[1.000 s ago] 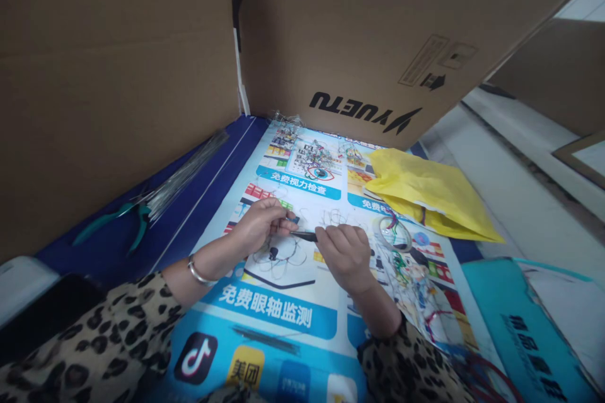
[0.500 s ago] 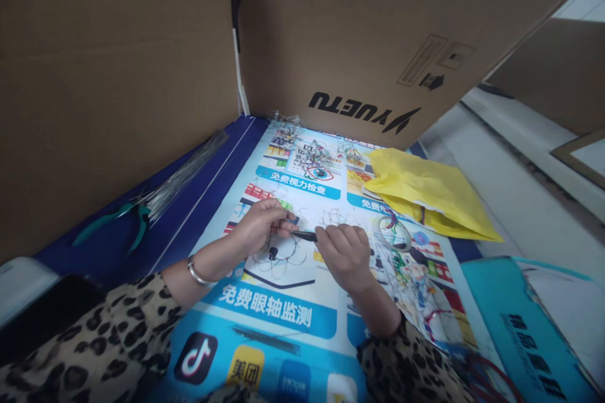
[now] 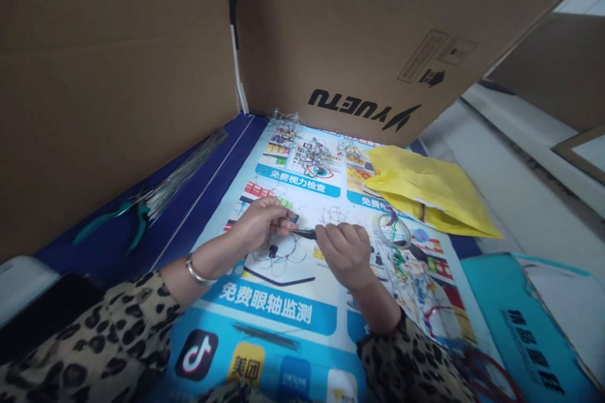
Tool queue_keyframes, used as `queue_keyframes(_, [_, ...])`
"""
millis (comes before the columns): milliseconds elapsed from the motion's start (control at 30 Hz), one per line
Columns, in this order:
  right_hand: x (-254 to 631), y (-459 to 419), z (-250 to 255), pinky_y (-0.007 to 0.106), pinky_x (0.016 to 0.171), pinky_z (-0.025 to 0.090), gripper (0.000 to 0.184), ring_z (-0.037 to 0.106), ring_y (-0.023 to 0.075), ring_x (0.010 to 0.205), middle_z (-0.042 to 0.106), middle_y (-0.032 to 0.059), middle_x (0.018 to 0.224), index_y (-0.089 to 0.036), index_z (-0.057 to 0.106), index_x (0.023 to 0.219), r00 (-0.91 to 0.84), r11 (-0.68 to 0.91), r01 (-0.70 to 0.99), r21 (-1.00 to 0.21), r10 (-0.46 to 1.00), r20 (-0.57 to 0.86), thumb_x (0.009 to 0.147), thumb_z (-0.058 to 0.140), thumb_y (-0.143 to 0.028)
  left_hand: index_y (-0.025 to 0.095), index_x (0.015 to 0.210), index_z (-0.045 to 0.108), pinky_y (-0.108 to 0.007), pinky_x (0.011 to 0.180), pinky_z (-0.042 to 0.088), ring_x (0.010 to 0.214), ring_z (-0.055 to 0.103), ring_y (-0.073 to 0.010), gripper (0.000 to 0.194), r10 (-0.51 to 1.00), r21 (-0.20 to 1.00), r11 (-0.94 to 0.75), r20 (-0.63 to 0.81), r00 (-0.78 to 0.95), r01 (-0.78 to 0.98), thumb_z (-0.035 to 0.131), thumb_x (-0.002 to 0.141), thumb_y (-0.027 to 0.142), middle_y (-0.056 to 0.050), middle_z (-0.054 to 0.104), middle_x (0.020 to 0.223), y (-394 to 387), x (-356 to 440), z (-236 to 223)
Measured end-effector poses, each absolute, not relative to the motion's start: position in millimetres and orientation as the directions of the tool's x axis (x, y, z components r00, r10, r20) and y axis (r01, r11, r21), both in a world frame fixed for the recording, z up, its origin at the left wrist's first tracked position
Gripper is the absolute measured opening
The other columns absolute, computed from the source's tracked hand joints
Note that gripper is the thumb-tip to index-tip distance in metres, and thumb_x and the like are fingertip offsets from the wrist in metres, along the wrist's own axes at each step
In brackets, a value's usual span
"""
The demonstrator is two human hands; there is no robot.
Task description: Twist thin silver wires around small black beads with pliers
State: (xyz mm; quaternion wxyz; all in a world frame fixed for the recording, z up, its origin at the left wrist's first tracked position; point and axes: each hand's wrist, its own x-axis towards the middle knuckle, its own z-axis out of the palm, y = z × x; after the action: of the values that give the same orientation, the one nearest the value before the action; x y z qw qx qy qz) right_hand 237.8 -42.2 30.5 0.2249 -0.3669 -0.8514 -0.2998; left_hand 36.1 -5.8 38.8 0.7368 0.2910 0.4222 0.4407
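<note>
In the middle of the head view, my left hand [image 3: 268, 224] is closed in a pinch on a thin wire, which hardly shows between the fingertips. My right hand [image 3: 345, 253] is wrapped round a pair of dark needle-nose pliers [image 3: 303, 234], their handles hidden in the fist. The pliers' narrow tip points left and meets the left fingertips. Below the hands, loops of fine wire [image 3: 289, 259] spread over the printed poster [image 3: 326, 293]. A bundle of short dark wires [image 3: 267, 336] lies nearer to me.
Teal-handled pliers [image 3: 138, 227] and a sheaf of straight wires [image 3: 182, 171] lie left. Tangled wire pieces [image 3: 316, 154] sit at the back. A tape roll [image 3: 394, 230], a yellow bag [image 3: 430, 189] and a teal box [image 3: 529, 327] are right. Cardboard walls [image 3: 331, 31] stand behind.
The pliers have turned very slightly at the left fingertips. Both hands stay in nearly the same place, and the rest of the scene is unchanged.
</note>
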Motion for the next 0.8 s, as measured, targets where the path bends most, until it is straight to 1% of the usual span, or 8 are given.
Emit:
queue_keyframes(133, [238.4, -43.6, 31.4, 0.033, 0.067, 0.028, 0.013, 0.049, 0.0155, 0.076, 0.065, 0.0023, 0.081, -0.018, 0.059, 0.097, -0.633, 0.557, 0.749, 0.359, 0.439, 0.638, 0.084, 0.056, -0.015, 0.011, 0.064, 0.052, -0.021, 0.043, 0.052, 0.058, 0.068, -0.0190, 0.011, 0.866, 0.762, 0.499, -0.421, 0.270, -0.413, 0.059, 0.069, 0.005, -0.008, 0.066, 0.070, -4.9, 36.5, 44.5])
queue_keyframes(267, [238.7, -45.1, 30.0, 0.033, 0.069, 0.028, 0.015, 0.048, 0.0149, 0.076, 0.065, 0.0009, 0.081, -0.020, 0.059, 0.098, -0.622, 0.528, 0.759, 0.381, 0.414, 0.665, 0.083, 0.059, -0.017, 0.011, 0.063, 0.052, -0.022, 0.042, 0.053, 0.058, 0.068, -0.0201, 0.011, 0.831, 0.718, 0.556, -0.483, 0.274, -0.419, 0.058, 0.068, 0.002, -0.009, 0.067, 0.070, -5.5, 37.5, 48.9])
queue_keyframes(367, [239.0, -45.2, 29.3, 0.033, 0.069, 0.028, 0.016, 0.047, 0.0147, 0.074, 0.065, 0.0008, 0.079, -0.019, 0.060, 0.098, -0.628, 0.517, 0.758, 0.398, 0.411, 0.661, 0.082, 0.060, -0.018, 0.010, 0.063, 0.053, -0.023, 0.043, 0.054, 0.058, 0.067, -0.0198, 0.011, 0.824, 0.708, 0.566, -0.495, 0.276, -0.422, 0.058, 0.067, 0.002, -0.008, 0.066, 0.069, -6.5, 38.3, 49.1])
queue_keyframes(500, [240.0, -43.6, 28.4, 0.033, 0.068, 0.027, 0.017, 0.048, 0.0142, 0.073, 0.065, 0.0008, 0.078, -0.019, 0.059, 0.099, -0.622, 0.511, 0.763, 0.397, 0.412, 0.666, 0.083, 0.060, -0.017, 0.009, 0.064, 0.055, -0.023, 0.045, 0.055, 0.058, 0.067, -0.0191, 0.009, 0.831, 0.708, 0.555, -0.487, 0.267, -0.437, 0.057, 0.070, 0.003, -0.009, 0.066, 0.070, -6.3, 38.5, 47.4])
queue_keyframes(667, [239.0, -43.1, 25.9, 0.033, 0.066, 0.027, 0.018, 0.048, 0.0139, 0.073, 0.065, 0.0007, 0.079, -0.017, 0.058, 0.100, -0.614, 0.511, 0.768, 0.385, 0.418, 0.670, 0.082, 0.061, -0.018, 0.009, 0.064, 0.054, -0.024, 0.047, 0.055, 0.061, 0.068, -0.0215, 0.008, 0.847, 0.722, 0.532, -0.467, 0.256, -0.442, 0.058, 0.068, 0.003, -0.009, 0.066, 0.071, -4.6, 36.3, 47.1])
queue_keyframes(800, [236.1, -43.7, 24.0, 0.033, 0.064, 0.025, 0.014, 0.046, 0.0139, 0.071, 0.064, 0.0013, 0.078, -0.018, 0.059, 0.099, -0.595, 0.515, 0.782, 0.350, 0.451, 0.665, 0.084, 0.057, -0.016, 0.010, 0.066, 0.053, -0.024, 0.047, 0.054, 0.062, 0.068, -0.0215, 0.007, 0.893, 0.804, 0.448, -0.386, 0.230, -0.392, 0.060, 0.068, 0.008, -0.008, 0.065, 0.071, -5.8, 34.3, 50.8])
